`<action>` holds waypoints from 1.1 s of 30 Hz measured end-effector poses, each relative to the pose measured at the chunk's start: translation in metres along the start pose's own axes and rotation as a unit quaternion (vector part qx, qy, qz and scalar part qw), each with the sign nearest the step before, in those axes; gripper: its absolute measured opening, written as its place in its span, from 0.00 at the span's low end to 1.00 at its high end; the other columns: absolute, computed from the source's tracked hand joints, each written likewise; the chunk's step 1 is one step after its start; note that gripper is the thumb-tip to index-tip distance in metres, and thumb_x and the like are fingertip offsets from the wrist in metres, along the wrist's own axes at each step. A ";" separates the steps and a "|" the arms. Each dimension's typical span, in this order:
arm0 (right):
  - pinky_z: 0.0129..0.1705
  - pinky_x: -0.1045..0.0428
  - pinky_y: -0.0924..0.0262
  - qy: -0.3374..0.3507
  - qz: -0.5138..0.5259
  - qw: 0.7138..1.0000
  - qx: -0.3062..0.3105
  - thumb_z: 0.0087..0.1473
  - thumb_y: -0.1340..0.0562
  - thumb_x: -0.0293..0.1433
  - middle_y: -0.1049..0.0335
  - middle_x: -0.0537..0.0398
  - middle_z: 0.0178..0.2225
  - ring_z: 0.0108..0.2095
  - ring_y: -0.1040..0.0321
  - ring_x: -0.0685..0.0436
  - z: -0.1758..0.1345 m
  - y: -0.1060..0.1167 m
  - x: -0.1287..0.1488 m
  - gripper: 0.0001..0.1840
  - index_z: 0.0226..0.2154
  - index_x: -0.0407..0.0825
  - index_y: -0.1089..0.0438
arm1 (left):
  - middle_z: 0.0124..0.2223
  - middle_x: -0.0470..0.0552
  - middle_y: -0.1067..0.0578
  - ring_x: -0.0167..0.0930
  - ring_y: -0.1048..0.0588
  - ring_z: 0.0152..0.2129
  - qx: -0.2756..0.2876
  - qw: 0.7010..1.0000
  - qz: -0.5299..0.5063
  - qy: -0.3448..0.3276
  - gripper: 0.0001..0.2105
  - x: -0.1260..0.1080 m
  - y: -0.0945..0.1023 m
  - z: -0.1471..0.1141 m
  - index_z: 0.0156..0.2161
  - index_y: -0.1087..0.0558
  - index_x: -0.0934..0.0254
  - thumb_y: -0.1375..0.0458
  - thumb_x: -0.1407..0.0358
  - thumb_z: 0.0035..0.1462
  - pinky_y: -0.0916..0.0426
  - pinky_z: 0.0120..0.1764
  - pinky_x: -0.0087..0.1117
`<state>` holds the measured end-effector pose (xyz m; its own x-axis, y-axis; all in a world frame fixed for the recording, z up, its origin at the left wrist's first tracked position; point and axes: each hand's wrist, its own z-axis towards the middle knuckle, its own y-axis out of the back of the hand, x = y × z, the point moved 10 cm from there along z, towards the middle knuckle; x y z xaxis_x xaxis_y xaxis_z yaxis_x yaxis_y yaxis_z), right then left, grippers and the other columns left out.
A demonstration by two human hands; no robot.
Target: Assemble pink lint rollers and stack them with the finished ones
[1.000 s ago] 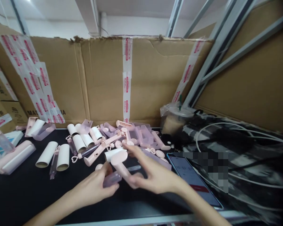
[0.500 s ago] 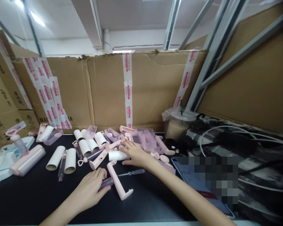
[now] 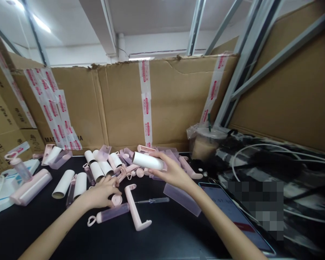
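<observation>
Hand, right: the right hand [image 3: 174, 174] grasps a white cylindrical roll with a hollow brown core [image 3: 148, 161] between thumb and fingers.
Held roll: tilted above the near edge of the parts pile, its open end facing left.
Hand, left: the left hand [image 3: 104, 191] is released, fingers bent and thumb parted from them; whether its fingertips touch the pile, I cannot tell.
Beside the left thumb: a pale pink round plastic cap [image 3: 116, 199].
Black tabletop [image 3: 162, 234], between the forearms: a pale pink plastic bracket with two bent ends [image 3: 134, 211] lies aslant. A translucent lilac tube with a pink heart-shaped loop [image 3: 115, 213] meets its left side; a screwdriver with a clear handle [image 3: 155, 200] points at it from the right.
Near the right wrist: a flat translucent lilac panel [image 3: 182, 200].
Left of the left hand: two white rolls [image 3: 80, 183] lean there, another lilac tube between them.
Far right: a phone with a light-blue edge [image 3: 227, 204]; behind it, a plastic drink cup with a green straw [image 3: 206, 146].
Backdrop: taped brown cardboard [image 3: 121, 104].
</observation>
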<state>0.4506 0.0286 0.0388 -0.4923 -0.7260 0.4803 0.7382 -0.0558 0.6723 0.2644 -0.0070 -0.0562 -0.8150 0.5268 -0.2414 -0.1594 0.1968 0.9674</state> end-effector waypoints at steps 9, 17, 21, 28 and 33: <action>0.44 0.47 0.37 -0.086 0.109 0.990 0.029 0.47 0.36 0.40 0.31 0.51 0.45 0.42 0.32 0.40 -0.012 -0.035 0.012 0.22 0.45 0.50 0.35 | 0.41 0.51 0.28 0.33 0.27 0.36 -0.314 0.910 -0.272 0.027 0.17 0.009 0.067 0.000 0.46 0.37 0.62 0.42 0.66 0.49 0.31 0.39 0.33; 0.46 0.46 0.39 -0.060 0.060 0.996 0.031 0.50 0.38 0.40 0.29 0.47 0.45 0.44 0.32 0.38 -0.016 -0.052 0.021 0.22 0.46 0.47 0.35 | 0.48 0.55 0.29 0.34 0.29 0.44 -0.383 0.898 -0.212 -0.050 0.17 0.007 0.056 -0.014 0.49 0.33 0.61 0.43 0.66 0.52 0.34 0.48 0.38; 0.45 0.46 0.38 -0.074 0.061 0.994 0.058 0.48 0.37 0.41 0.29 0.47 0.44 0.43 0.31 0.38 -0.016 -0.049 0.018 0.23 0.45 0.46 0.33 | 0.51 0.55 0.30 0.35 0.29 0.45 -0.273 0.904 -0.325 -0.041 0.21 0.013 0.041 -0.005 0.52 0.33 0.60 0.41 0.63 0.52 0.33 0.49 0.39; 0.45 0.45 0.39 -0.091 0.086 0.989 0.085 0.48 0.37 0.42 0.29 0.48 0.44 0.42 0.32 0.38 -0.018 -0.046 0.018 0.23 0.45 0.47 0.32 | 0.54 0.55 0.38 0.38 0.34 0.50 -0.184 0.855 -0.481 -0.057 0.25 0.010 0.033 0.001 0.55 0.34 0.58 0.39 0.63 0.50 0.36 0.51 0.40; 0.44 0.47 0.39 -0.080 0.123 0.982 0.117 0.48 0.36 0.41 0.29 0.49 0.42 0.42 0.32 0.39 -0.019 -0.054 0.023 0.22 0.43 0.47 0.31 | 0.48 0.52 0.36 0.35 0.32 0.45 -0.154 0.836 -0.525 -0.049 0.24 0.013 0.023 0.003 0.53 0.31 0.56 0.37 0.65 0.48 0.34 0.47 0.37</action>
<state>0.4076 0.0021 0.0029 -0.3930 -0.5791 0.7143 0.7263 0.2810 0.6274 0.2521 0.0065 -0.0376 -0.0884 0.2654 -0.9601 -0.9057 0.3798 0.1884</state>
